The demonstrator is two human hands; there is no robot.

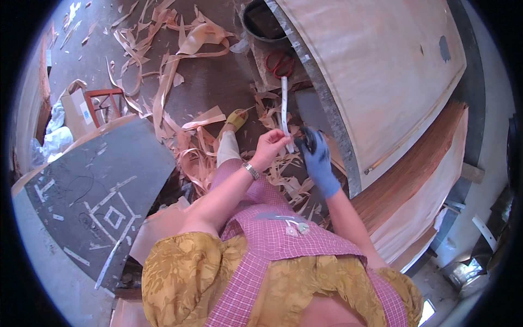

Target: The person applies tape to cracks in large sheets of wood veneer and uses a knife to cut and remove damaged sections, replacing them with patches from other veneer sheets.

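A large pale sheet of wood veneer (376, 71) lay across a worktable with a grey mottled edge (321, 103), filling the upper right of the view, with a stack of reddish-brown veneer sheets (419, 180) below it to the right. To the left lay a dark grey board marked with strips of white tape (103, 196). The brown floor (212, 82) between them was littered with curled pale veneer offcuts (185, 49). A black round bucket (261, 22) stood near the table's end, with red-handled scissors (279, 64) resting just beside it. The person, seen from above in a pink checked apron (272, 234) over mustard-yellow sleeves, held both hands together just off the table's edge. The bare left hand (271, 147), a metal watch (251, 170) on its wrist, pinched the lower part of a long narrow white strip of tape (284, 106) between thumb and fingers; the strip ran up toward the scissors. The right hand (317, 163), in a blue glove, was closed around a small dark object (309, 139), probably the tape's roll, though too hidden to tell. The strip looked light, thin and floppy, likely sticky on one face, so best gripped at its edges near the end.
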